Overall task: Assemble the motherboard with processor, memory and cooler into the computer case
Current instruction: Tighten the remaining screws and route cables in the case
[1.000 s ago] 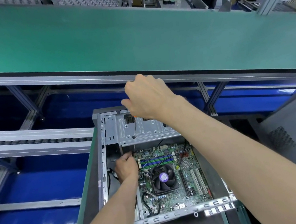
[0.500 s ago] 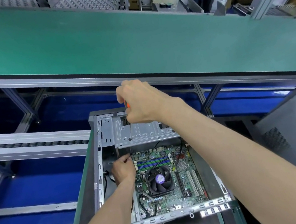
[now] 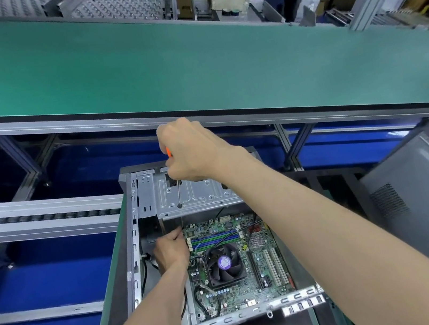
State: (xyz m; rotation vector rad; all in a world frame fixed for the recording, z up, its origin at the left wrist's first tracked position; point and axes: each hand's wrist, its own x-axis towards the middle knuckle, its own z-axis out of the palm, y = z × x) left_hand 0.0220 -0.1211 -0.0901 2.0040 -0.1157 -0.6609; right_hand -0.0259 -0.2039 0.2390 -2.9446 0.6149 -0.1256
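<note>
An open grey computer case [image 3: 134,231] lies below me with a green motherboard [image 3: 270,274] inside. A black cooler fan [image 3: 225,264] sits mid-board, and blue and green memory slots [image 3: 214,239] lie above it. My right hand [image 3: 192,151] grips an orange-handled screwdriver [image 3: 178,193] upright, its shaft reaching down past the metal drive bay [image 3: 198,193] to the board's top left corner. My left hand [image 3: 171,249] is inside the case at that corner, fingers pinched around the screwdriver tip; what they hold is hidden.
A long green conveyor belt [image 3: 191,62] runs across above the case. A grey side panel [image 3: 424,199] stands at the right. Aluminium frame rails [image 3: 42,217] and blue bins [image 3: 46,279] lie to the left. Black cables [image 3: 201,302] loop over the board's lower left.
The view has shifted slightly; both hands stay at the board's top left corner. My right hand has turned a little on the screwdriver handle, showing its orange end.
</note>
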